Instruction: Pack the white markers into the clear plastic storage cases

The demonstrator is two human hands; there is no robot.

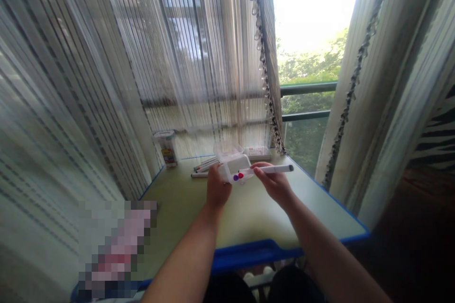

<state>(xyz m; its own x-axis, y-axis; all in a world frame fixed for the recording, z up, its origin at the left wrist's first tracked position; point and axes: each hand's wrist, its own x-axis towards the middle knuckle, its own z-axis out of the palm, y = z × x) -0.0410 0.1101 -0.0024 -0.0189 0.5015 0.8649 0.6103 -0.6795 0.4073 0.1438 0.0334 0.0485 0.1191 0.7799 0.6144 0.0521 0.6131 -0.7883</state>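
My left hand (pixel 218 185) grips a small clear plastic box (pixel 224 173) by its left side, above the table. Its see-through lid (pixel 227 149) stands open at the far side. A purple marker end (pixel 236 178) and a red marker end (pixel 241 175) show at the box's near right corner. My right hand (pixel 273 182) is closed around a white marker (pixel 279 169) with a dark end, lying nearly level, its left tip at the box's right side. Behind my left hand, several markers (pixel 204 166) lie on the table.
The pale table (pixel 256 218) has a blue edge (pixel 249 254). At its far left stands a clear container (pixel 166 149) with a label. A white flat pack (pixel 258 153) lies at the back. Curtains (pixel 199 80) hang behind; a pixelated patch (pixel 121 251) covers the left front.
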